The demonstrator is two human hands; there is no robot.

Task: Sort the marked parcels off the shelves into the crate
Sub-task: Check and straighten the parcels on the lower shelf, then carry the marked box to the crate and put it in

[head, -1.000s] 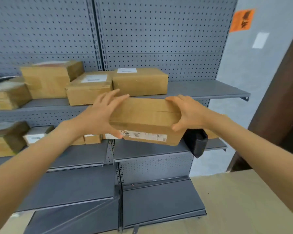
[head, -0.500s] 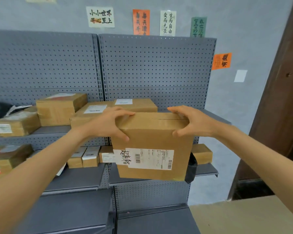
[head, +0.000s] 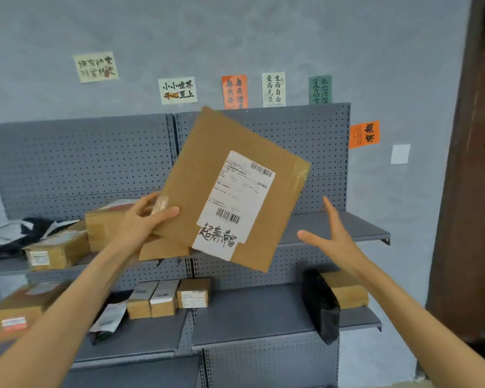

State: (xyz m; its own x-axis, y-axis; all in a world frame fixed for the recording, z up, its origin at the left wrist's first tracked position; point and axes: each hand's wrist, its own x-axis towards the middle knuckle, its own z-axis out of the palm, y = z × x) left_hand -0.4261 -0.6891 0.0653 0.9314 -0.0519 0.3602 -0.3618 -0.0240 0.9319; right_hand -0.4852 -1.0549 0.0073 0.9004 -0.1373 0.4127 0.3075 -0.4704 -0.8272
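Right hand (head: 338, 239) released; tilted parcel (head: 207, 175) pinched by left hand (head: 143, 222).

Left hand (head: 143, 222) grips the tilted cardboard parcel (head: 207, 175) by its lower-left corner, mid-frame, label (head: 233, 205) facing the camera. Right hand (head: 333, 236) hovers open at right, apart from it

Light: soft, even brightness is spreading across the far wall (head: 263, 37).
Shadows: faint ones are sitting under the shelves (head: 263, 312).
Blur: the near-left parcels (head: 14, 312) are smearing slightly.
Edges: wide-angle distortion is bending the right door frame (head: 459, 163).
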